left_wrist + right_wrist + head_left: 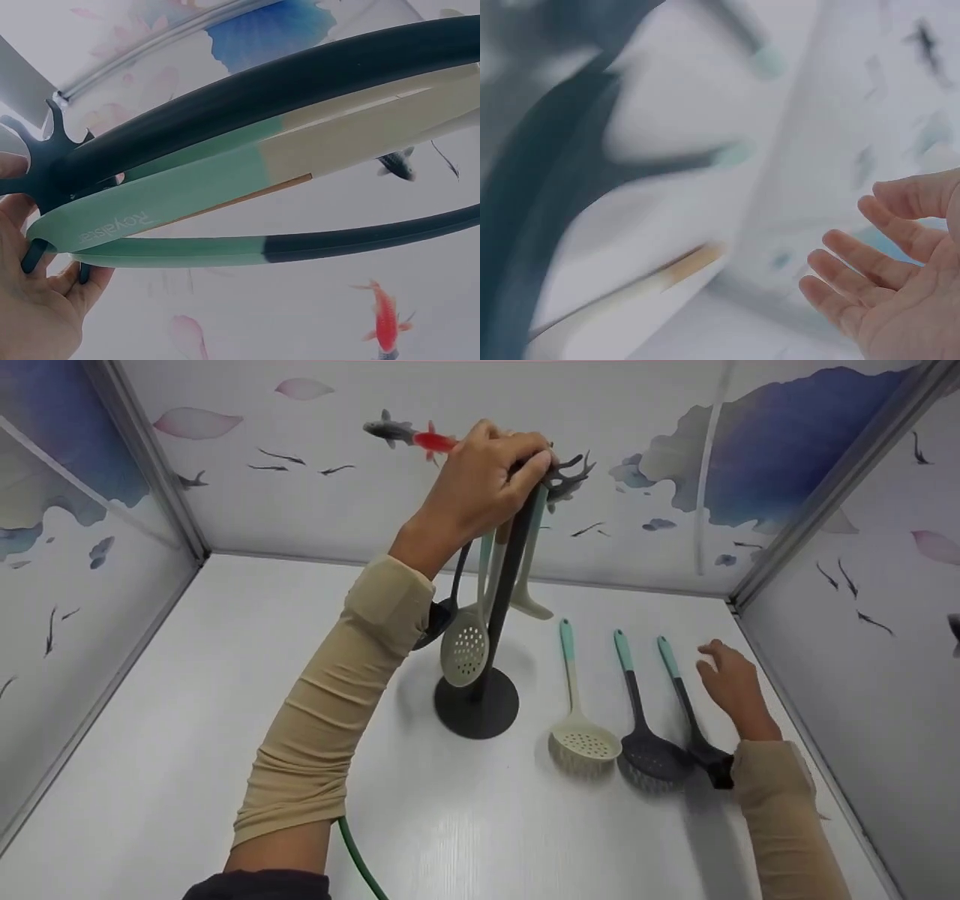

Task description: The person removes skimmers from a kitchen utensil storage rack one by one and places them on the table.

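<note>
My left hand (495,472) holds the hooked top of a black utensil stand (510,562), fingers and thumb around it. In the left wrist view the stand's black pole (262,97) and mint-green handles (172,195) hang beside that hand. A cream skimmer (465,649), a dark ladle (442,619) and a cream-headed utensil (531,604) hang from the stand. My right hand (731,682), fingers loosely bent and holding nothing, hovers right of a dark utensil with a mint handle (684,701); the sleeve partly hides its head.
A cream skimmer (585,741) and a dark slotted utensil (654,754) lie on the white table (262,660), handles pointing away. Printed panels wall the table at the back and sides. A green cable (356,855) runs below the left arm. The right wrist view is blurred.
</note>
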Tool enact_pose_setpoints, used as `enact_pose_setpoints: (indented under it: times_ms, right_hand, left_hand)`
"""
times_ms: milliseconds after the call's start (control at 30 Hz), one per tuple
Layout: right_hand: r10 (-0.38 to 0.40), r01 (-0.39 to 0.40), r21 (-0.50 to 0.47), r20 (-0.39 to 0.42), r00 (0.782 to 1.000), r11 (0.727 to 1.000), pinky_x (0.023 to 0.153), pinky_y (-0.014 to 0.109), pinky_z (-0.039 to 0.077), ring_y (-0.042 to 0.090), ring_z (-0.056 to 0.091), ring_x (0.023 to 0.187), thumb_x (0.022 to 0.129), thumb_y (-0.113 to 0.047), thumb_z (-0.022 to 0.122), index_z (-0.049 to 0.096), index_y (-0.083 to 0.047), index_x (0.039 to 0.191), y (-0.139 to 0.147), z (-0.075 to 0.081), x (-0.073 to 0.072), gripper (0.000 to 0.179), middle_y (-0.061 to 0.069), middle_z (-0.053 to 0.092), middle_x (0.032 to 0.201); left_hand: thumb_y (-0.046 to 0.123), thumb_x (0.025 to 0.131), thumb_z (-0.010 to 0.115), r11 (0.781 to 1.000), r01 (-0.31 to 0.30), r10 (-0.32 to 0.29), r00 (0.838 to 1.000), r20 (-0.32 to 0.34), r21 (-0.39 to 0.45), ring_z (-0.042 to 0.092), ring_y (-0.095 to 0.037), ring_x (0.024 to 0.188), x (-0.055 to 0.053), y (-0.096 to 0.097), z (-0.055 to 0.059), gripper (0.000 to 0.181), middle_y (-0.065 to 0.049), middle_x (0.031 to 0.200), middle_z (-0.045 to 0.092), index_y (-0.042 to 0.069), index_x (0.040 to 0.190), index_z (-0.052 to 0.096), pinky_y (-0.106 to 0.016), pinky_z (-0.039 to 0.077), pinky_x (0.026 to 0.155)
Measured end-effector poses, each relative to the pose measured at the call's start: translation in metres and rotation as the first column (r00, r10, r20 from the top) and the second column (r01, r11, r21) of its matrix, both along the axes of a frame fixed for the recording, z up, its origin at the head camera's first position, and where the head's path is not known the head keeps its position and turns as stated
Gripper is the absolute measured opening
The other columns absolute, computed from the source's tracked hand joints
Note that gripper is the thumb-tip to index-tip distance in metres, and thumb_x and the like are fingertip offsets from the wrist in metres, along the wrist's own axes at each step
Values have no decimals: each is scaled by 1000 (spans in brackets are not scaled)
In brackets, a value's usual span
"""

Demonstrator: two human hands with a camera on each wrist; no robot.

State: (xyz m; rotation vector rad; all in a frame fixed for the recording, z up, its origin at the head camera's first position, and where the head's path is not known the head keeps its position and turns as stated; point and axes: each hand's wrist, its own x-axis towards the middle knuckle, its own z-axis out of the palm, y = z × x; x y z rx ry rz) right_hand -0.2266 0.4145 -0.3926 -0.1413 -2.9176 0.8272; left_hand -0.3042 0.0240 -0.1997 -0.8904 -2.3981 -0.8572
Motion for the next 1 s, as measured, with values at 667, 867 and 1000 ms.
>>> enact_pose_setpoints:
  times_ms: [667, 867, 1000]
  right_hand:
    - [404, -445, 145, -715, 570, 884, 105, 28, 34, 22, 46, 123, 98, -17, 46, 52, 2, 124, -233, 172, -27, 33, 19, 46, 132]
    - [395, -380, 189, -704, 591, 905, 78, 28, 45, 22, 55, 93, 98, -29, 44, 59, 2, 105, -242, 173, -36, 35, 18, 49, 103]
    - [358, -346, 184, -756, 549, 920, 69, 29, 40, 23, 50, 79, 98, -24, 46, 59, 2, 99, -243, 168, -39, 29, 18, 47, 94]
  left_hand:
    - [33, 101, 28, 999, 42, -43, 999, 29, 29, 43, -12, 109, -3, -3, -5, 40, 4, 111, 61, 19, 119, 61, -19, 38, 88]
    - [31, 101, 26, 999, 38, -38, 999, 0, -4, 44, -14, 111, -1, -5, -4, 41, 7, 117, 61, 19, 119, 61, -21, 37, 92]
    - [32, 101, 26, 999, 37, -37, 999, -15, -33, 43, -15, 114, 0, -6, -3, 42, 7, 122, 59, 20, 121, 60, -23, 37, 95]
